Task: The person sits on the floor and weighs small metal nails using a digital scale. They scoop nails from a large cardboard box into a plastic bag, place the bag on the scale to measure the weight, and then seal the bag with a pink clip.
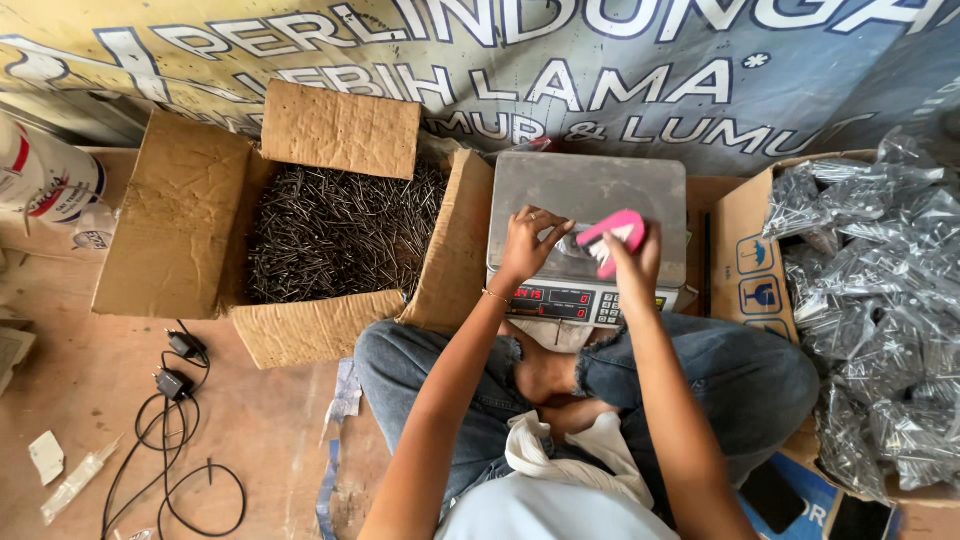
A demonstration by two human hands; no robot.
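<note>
Ripped blue jeans [740, 375], thin wrist bracelet [496, 296], bare arms

Both arms stretched forward — left hand [527, 243] fingers curled down, right hand [632, 262] closed in grip, wrist bent.

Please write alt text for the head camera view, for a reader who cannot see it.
Seated cross-legged, a person holds a pink scoop in the right hand over a metal digital scale, the left hand beside it. An open cardboard box of dark nails sits left, a box of filled clear bags right.
</note>
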